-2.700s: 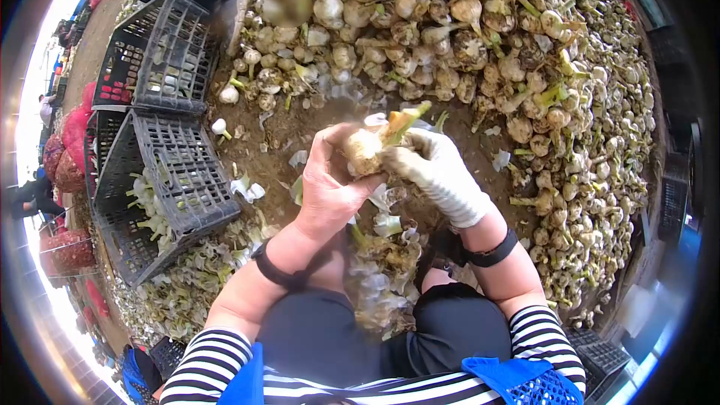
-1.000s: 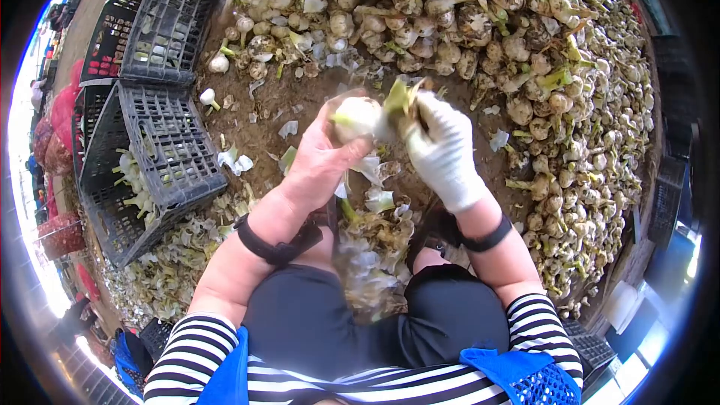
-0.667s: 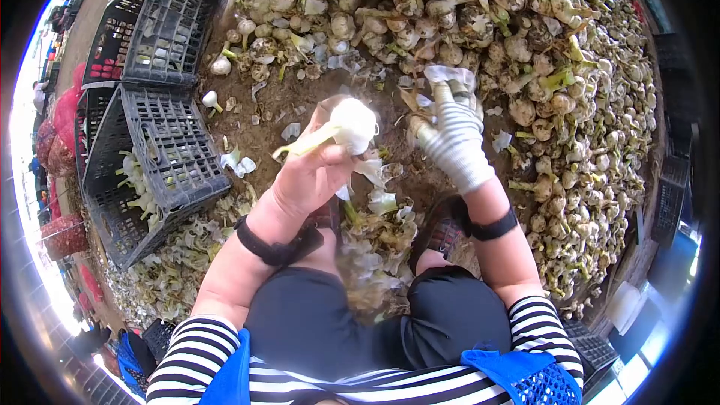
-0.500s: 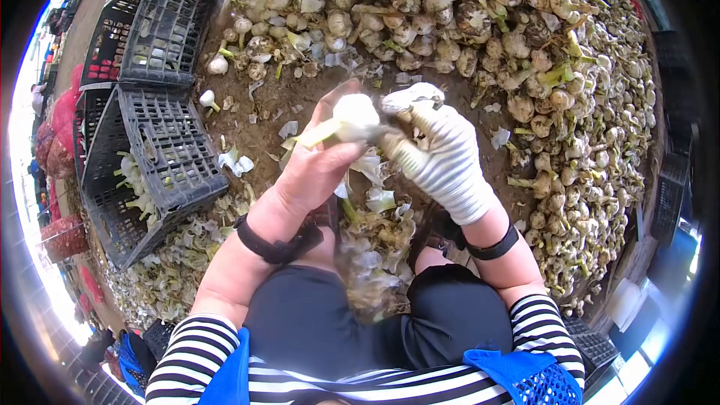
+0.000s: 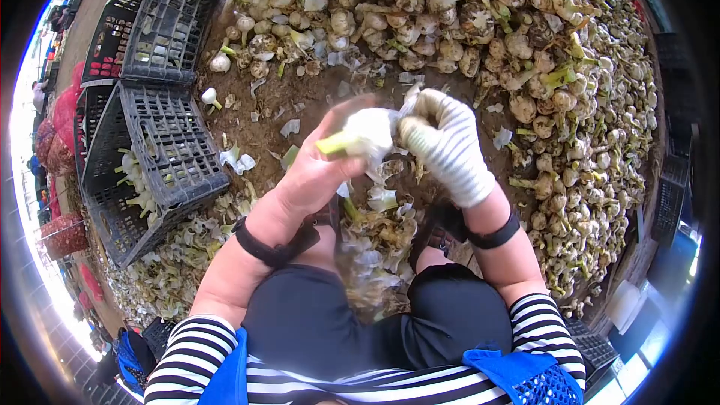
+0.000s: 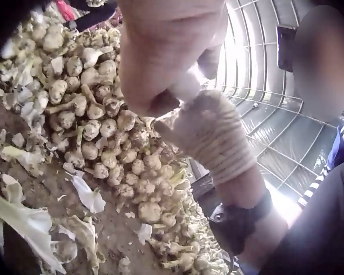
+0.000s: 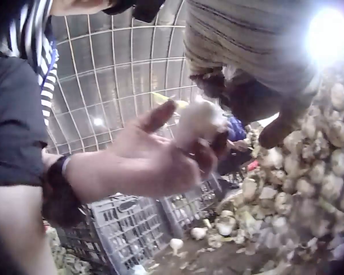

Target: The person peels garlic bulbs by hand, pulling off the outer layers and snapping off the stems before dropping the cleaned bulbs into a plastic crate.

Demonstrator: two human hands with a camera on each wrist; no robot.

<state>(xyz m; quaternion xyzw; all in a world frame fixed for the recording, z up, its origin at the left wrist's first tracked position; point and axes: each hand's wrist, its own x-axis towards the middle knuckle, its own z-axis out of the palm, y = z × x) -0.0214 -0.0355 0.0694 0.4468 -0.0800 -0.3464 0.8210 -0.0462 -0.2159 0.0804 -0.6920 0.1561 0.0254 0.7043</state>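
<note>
Nearest, between the feet, lie papery husk scraps (image 5: 375, 251), and above them the bare left hand (image 5: 315, 172) holds a white garlic bulb (image 5: 369, 133), fingers and thumb around it, its green-tipped stem (image 5: 336, 143) pointing to the person's left. The gloved right hand (image 5: 450, 154) is just beside the bulb's opposite side, fingers bent inward; blur hides what they pinch, if anything. Handling here seems best with the bulb cradled firmly but lightly, stem clear of the palm, and small turns from the left fingers giving the glove a fresh side; short pulls along the surface should spare the cloves, while a hard squeeze could bruise them or make the bulb slip. Ahead of the hands, a patch of bare soil (image 5: 296, 90) with scattered flakes leaves some open room for the gloved hand to swing out. To the left, the lower crate (image 5: 196, 196) lies tipped, stemmed bulbs inside, its slatted edge the main thing for the left forearm to clear; a loose bulb (image 5: 211, 97) lies just beside it. The heaped garlic (image 5: 465, 37) bounds the soil ahead and curves down the right side, and farther off on the left are red sacks (image 5: 64, 236).
</note>
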